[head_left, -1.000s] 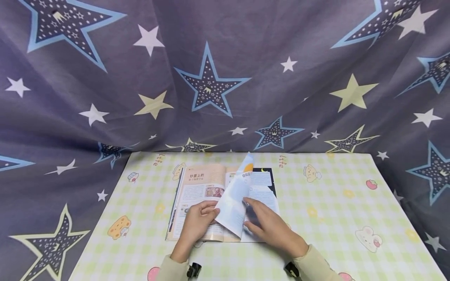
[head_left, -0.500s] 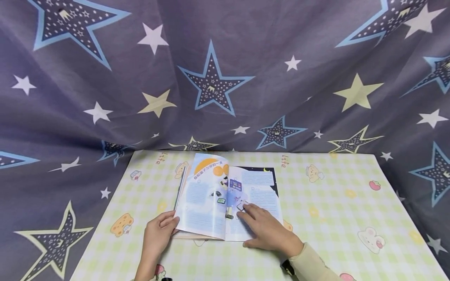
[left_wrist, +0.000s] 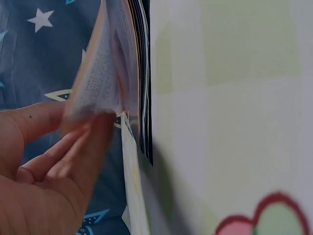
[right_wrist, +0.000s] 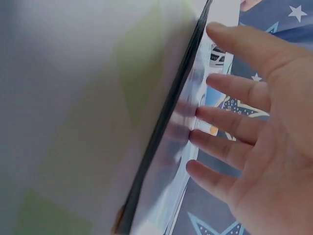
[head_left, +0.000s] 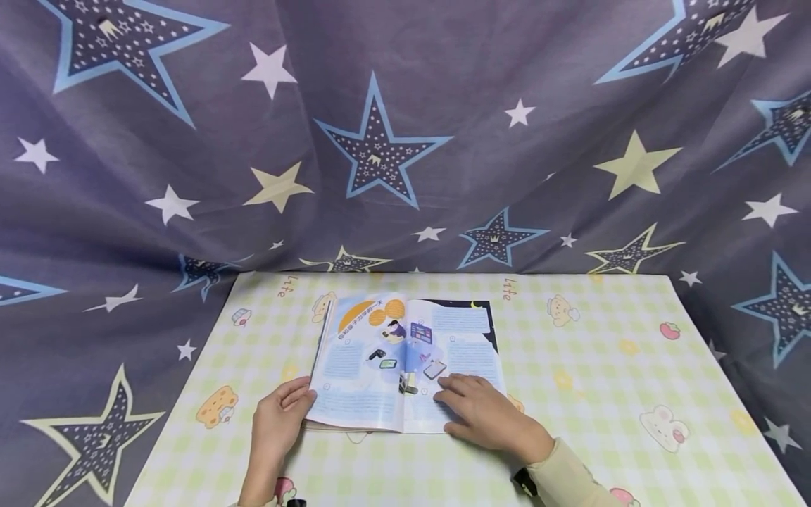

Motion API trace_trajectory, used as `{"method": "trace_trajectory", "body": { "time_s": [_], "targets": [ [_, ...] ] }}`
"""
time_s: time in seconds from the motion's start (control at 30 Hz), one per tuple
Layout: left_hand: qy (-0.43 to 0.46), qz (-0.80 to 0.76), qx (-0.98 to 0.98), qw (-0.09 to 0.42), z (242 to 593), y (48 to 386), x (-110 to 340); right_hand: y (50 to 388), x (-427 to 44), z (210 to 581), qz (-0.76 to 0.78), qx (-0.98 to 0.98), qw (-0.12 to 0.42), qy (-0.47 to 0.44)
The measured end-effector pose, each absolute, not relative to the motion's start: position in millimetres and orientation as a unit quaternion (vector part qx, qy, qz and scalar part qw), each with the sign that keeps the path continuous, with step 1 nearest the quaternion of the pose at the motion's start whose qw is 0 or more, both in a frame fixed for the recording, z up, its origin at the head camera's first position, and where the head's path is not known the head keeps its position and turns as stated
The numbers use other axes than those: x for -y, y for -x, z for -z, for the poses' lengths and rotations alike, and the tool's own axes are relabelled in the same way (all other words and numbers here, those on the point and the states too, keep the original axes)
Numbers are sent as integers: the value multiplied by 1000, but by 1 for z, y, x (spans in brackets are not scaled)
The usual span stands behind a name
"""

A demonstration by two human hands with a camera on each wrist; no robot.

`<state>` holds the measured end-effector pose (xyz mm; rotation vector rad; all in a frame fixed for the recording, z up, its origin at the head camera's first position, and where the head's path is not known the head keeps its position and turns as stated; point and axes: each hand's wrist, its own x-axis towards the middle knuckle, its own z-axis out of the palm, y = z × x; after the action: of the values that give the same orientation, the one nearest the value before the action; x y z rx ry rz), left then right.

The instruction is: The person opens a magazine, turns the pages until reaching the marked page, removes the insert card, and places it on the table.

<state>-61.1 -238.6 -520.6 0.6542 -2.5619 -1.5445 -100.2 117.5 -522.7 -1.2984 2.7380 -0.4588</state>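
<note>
An open magazine lies on the table, showing a light blue spread with orange circles and small drawings. At its lower left edge my left hand pinches a page between thumb and fingers; in the left wrist view that page is bent away from the pages behind it. My right hand rests on the lower part of the right page. In the right wrist view the right hand's fingers are spread and fairly straight, with fingertips at the glossy page surface.
A light green checked tablecloth with cartoon prints covers the table. Behind and at both sides hangs a dark curtain with stars. Both wrists wear small black devices, partly seen.
The left hand has carried a page from right to left, and it now lies nearly flat over the left side. The right hand has settled onto the right page.
</note>
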Motion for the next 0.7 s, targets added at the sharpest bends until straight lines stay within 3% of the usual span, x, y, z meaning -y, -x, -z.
{"method": "trace_trajectory", "body": {
  "time_s": [0.4,0.7],
  "targets": [
    [-202,509,835,58,518,67,230,102,-89,525,88,-898,42,430],
    [-200,505,837,60,517,71,228,103,-97,525,100,-884,37,454]
  ]
}}
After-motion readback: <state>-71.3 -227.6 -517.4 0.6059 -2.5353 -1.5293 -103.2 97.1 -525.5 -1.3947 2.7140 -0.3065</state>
